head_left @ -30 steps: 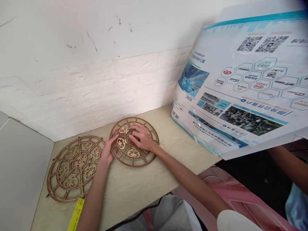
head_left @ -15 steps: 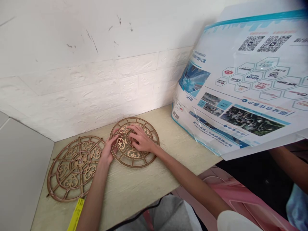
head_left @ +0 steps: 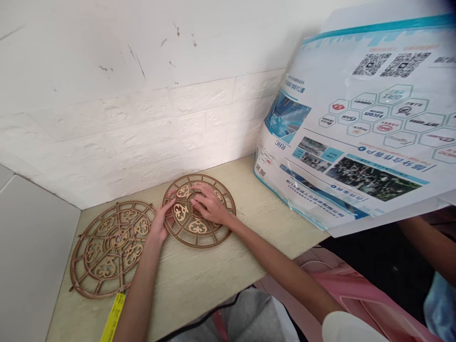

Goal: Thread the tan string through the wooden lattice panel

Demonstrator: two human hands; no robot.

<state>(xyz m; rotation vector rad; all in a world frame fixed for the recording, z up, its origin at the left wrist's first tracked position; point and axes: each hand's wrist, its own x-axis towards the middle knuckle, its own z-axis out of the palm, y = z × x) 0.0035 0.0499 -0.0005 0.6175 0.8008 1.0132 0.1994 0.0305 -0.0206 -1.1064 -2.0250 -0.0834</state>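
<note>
A round openwork disc [head_left: 196, 227], brown-rimmed with gold scrollwork panels, lies under both hands. At its left edge, my left hand [head_left: 161, 222] is closed around the rim, thumb on top and some fingers seen through the openings. Over the centre, my right hand [head_left: 209, 205] is bent, its fingertips at the middle ring; whatever small thing they may pinch is hidden. Left of this disc lies a second, larger openwork disc [head_left: 107, 270] of similar pattern, with small tabs around its rim. My left forearm passes over its right side.
A yellow printed tag [head_left: 113, 317] sits by the larger disc's lower edge. Behind the pale tabletop [head_left: 192, 289] rises a white brick-patterned wall [head_left: 142, 137]. A large printed sheet [head_left: 356, 137] stands at the right. Pink plastic seating [head_left: 374, 299] shows below, beside another person's arm [head_left: 431, 244].
My right hand's fingers have shifted slightly at the disc's centre. My left hand and both discs stay in place.
</note>
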